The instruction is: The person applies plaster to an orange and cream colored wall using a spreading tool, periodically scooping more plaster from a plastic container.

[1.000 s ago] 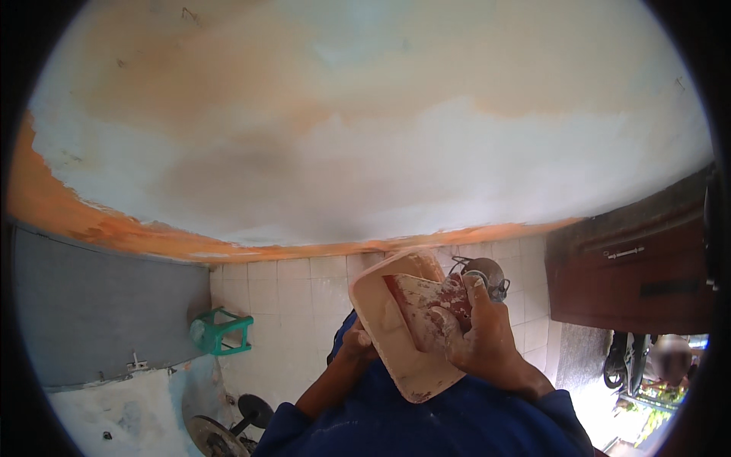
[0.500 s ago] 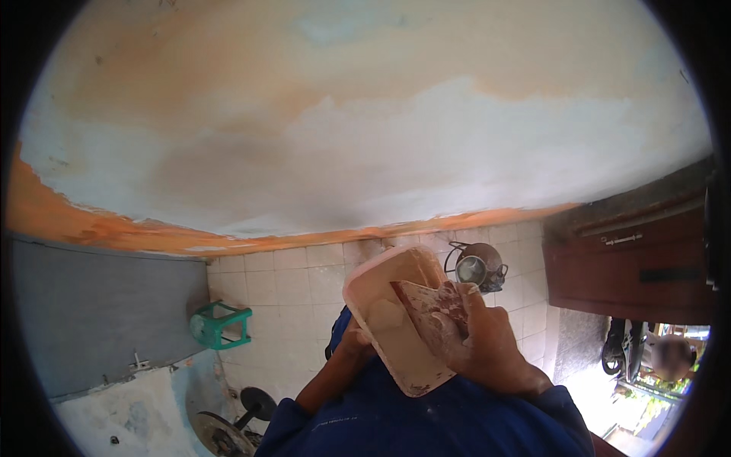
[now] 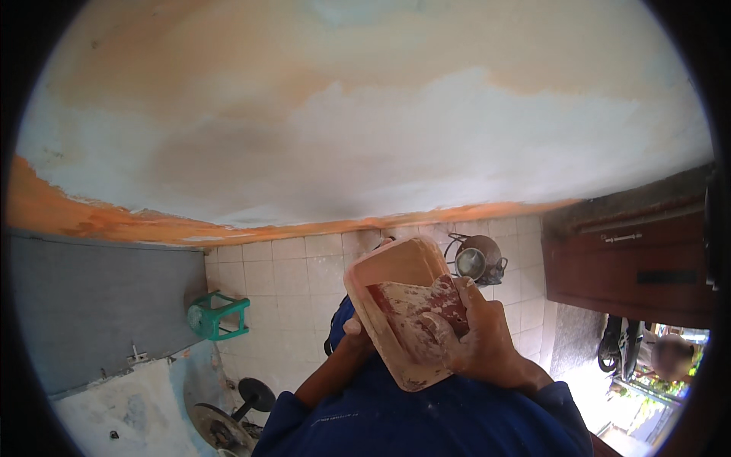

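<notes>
My left hand (image 3: 354, 337) supports a pale pink rectangular plastic tub (image 3: 403, 263) from its left side; the fingers underneath are mostly hidden. Paste is smeared inside the tub. In my right hand (image 3: 487, 335) is a dark red putty spreader (image 3: 411, 301), streaked with whitish paste, its thumb pressed on the face. The spreader lies across the inside of the tub, covering much of the middle. Pale paste coats the thumb and fingers of that hand.
Ahead rises a wall (image 3: 343, 145) patched white over orange. On the tiled floor stand a green stool (image 3: 221, 316) at left and a metal pot (image 3: 470, 263) beyond the tub. A brown door (image 3: 624, 274) is at right. Another person (image 3: 670, 354) appears outside at far right.
The spreader has swung left and flattened across the tub, now covering the pale lump of paste that showed before. My left hand keeps its hold on the tub.
</notes>
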{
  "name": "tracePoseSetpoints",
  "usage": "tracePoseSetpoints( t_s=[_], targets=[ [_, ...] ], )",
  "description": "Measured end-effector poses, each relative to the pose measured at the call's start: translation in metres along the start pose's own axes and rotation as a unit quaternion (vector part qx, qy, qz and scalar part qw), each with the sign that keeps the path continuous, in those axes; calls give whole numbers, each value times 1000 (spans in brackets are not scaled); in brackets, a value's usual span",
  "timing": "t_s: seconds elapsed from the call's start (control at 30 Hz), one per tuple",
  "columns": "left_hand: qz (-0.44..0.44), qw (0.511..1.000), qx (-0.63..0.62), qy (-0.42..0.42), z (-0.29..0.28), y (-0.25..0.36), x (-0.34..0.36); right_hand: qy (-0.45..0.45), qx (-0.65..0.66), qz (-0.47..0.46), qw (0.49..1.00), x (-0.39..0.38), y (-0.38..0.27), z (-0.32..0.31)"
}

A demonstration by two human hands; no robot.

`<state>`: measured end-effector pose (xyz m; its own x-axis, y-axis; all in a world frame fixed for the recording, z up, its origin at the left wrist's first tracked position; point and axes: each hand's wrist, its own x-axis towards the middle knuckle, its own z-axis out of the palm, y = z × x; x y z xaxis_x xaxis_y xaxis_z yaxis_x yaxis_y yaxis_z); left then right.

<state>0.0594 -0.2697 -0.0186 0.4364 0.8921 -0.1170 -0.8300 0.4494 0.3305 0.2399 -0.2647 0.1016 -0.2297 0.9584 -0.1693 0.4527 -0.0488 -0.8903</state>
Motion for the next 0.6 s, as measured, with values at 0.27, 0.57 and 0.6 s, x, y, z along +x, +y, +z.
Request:
tracePoseSetpoints(
  t_s=[0.27, 0.57, 0.6],
  targets=[
    [1, 999, -4, 46, 2, -3, 14, 20, 53, -3, 998, 4, 3, -4],
    [2, 998, 7, 68, 3, -4, 24, 15, 48, 15, 999, 4, 3, -2],
    [0, 998, 9, 70, 3, -3, 25, 10, 45, 16, 999, 4, 2, -3]
  ],
)
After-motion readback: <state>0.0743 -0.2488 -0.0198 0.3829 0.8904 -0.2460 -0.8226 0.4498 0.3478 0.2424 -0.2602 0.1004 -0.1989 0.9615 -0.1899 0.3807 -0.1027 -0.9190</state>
